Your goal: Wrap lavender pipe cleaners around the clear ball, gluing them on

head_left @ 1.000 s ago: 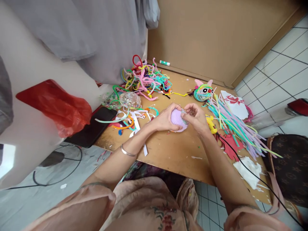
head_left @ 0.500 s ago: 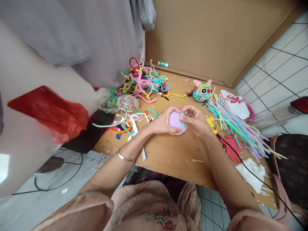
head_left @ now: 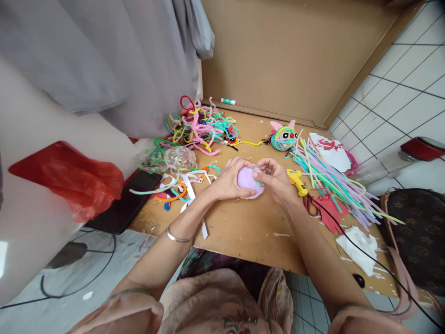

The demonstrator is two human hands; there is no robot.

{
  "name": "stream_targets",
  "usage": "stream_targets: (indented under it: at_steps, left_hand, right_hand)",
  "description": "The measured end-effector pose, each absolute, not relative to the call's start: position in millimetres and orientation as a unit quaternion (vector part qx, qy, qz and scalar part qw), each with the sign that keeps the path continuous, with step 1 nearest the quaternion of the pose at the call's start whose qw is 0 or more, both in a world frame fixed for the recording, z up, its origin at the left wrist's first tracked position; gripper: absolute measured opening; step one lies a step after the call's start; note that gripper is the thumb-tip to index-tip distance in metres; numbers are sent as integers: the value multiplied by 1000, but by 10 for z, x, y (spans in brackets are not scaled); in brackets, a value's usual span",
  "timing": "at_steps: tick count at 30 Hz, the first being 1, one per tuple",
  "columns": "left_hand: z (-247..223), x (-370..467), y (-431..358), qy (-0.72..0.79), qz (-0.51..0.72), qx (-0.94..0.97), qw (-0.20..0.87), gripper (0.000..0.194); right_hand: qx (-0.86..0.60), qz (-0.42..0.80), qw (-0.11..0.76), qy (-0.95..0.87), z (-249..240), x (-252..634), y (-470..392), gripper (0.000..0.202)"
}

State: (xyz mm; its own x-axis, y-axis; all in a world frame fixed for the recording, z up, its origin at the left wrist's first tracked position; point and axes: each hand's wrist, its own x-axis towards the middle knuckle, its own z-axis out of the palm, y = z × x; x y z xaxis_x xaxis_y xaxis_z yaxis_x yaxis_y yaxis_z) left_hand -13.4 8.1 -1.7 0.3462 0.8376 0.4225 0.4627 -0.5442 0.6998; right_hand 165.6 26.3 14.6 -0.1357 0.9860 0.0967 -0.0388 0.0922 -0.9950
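A ball wrapped in lilac pipe cleaner is held above the front middle of the brown table. My left hand curves around its left side, with fingers on top and thumb below. On the other side, my right hand presses thumb and fingertips against the ball's right edge, where an unwrapped, clear-looking patch shows. Just right of my right hand lies a yellow glue gun. Behind it sits a colourful ball with eyes, a red nose and pink ears.
Tangled pipe cleaners are heaped at the back left, near a clear ball. Straight pipe cleaners lie at right, beside red felt and white tissue. A black cable crosses the right side.
The view has shifted slightly, so most things appear a little lower and further left. Both hands keep their hold on the lilac ball, with only slight finger movement.
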Motion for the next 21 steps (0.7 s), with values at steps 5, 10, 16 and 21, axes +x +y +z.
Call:
stream_targets:
  at_steps: [5,10,16,21]
  left_hand:
    - [9,-139,58,414,394,786,235,62]
    - [12,-135,54,417,392,785,236,65]
    - [9,-126,37,427,393,777,242,69]
    - [10,-125,25,416,406,777,243,68]
  right_hand:
    - [-427,515,489,-559,149,1663,253,43]
    - [-429,518,487,-557,177,1658,240,44]
    - [-432,520,487,-552,201,1647,224,43]
    - [-435,521,487,-549,205,1643,222,43]
